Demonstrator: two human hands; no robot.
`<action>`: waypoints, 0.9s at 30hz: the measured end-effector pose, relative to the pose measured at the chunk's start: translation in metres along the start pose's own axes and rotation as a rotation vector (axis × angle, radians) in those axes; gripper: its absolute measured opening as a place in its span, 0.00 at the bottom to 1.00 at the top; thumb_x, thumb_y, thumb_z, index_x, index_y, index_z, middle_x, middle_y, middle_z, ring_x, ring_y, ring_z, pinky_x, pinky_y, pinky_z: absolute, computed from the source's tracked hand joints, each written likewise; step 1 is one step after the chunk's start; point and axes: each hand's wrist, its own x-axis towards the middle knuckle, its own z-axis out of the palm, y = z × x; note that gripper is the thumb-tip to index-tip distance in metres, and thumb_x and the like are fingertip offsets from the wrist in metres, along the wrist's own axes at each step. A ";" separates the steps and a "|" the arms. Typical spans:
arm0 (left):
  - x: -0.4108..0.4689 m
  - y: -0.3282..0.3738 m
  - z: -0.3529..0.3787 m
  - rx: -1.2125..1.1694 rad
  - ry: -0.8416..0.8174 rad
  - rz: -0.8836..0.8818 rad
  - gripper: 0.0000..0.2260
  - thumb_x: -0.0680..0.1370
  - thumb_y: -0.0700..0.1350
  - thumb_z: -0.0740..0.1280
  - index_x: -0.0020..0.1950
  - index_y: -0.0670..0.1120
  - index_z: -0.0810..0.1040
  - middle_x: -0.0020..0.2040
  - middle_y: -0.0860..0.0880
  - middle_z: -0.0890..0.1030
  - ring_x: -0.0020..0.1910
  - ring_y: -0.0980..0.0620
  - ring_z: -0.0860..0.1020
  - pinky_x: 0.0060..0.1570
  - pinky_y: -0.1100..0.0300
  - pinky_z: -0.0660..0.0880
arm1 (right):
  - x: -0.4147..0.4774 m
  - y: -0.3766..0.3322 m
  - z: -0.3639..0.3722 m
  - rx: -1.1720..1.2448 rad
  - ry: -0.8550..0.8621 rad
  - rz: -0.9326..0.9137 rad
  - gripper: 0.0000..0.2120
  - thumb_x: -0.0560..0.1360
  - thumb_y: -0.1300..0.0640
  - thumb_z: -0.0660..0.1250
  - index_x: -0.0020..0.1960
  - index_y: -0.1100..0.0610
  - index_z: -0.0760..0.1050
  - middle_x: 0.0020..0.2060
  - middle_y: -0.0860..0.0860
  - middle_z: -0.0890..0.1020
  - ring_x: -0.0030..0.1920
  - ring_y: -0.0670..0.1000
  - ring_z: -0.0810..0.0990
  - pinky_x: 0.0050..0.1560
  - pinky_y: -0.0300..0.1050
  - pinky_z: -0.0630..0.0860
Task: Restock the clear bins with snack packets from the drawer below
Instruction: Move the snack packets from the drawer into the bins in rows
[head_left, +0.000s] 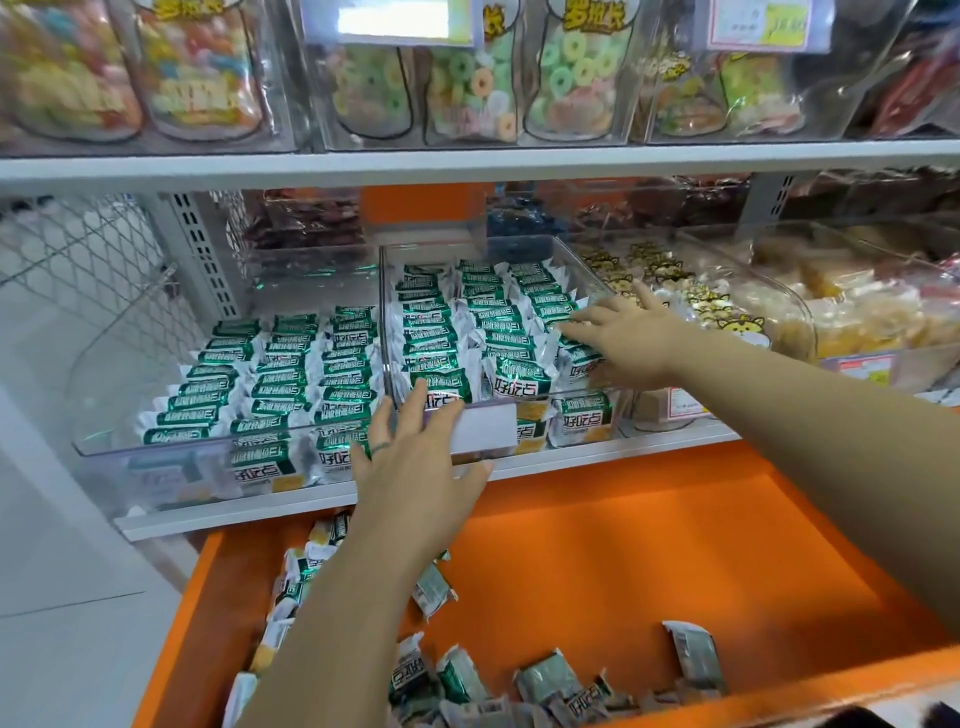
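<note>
Loose snack packets (545, 680) lie in the orange drawer (675, 545). Up in the middle clear bin (467, 241), the right hand (631, 340) and left hand (415, 467) rest released fingers on packed rows (488, 317), grasping nothing. A heavy push could topple a row forward.

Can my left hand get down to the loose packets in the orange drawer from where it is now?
Probably yes. The left hand is at the clear bin's front edge, the orange drawer stands open right below, and nothing covers its loose packets.

Green snack packets (306, 364) in clear bins (385, 312)
</note>
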 end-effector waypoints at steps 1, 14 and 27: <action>0.001 -0.001 0.000 -0.004 0.001 0.002 0.29 0.78 0.60 0.61 0.76 0.59 0.55 0.79 0.56 0.45 0.77 0.47 0.42 0.74 0.39 0.48 | 0.000 0.000 0.001 -0.038 0.012 0.025 0.34 0.79 0.49 0.62 0.78 0.48 0.47 0.77 0.53 0.54 0.76 0.57 0.50 0.74 0.63 0.43; 0.000 0.001 0.011 -0.004 0.044 0.017 0.26 0.78 0.57 0.61 0.75 0.59 0.58 0.79 0.54 0.42 0.77 0.45 0.39 0.74 0.40 0.47 | -0.005 -0.023 0.026 0.298 0.443 0.109 0.13 0.77 0.63 0.62 0.60 0.59 0.77 0.51 0.57 0.79 0.50 0.61 0.79 0.42 0.49 0.75; -0.018 -0.002 0.064 0.173 0.111 0.073 0.34 0.80 0.53 0.59 0.77 0.57 0.38 0.72 0.50 0.24 0.74 0.44 0.29 0.73 0.38 0.38 | -0.067 -0.063 0.121 0.487 0.695 -0.256 0.09 0.74 0.57 0.61 0.47 0.57 0.79 0.39 0.51 0.80 0.39 0.53 0.79 0.37 0.48 0.76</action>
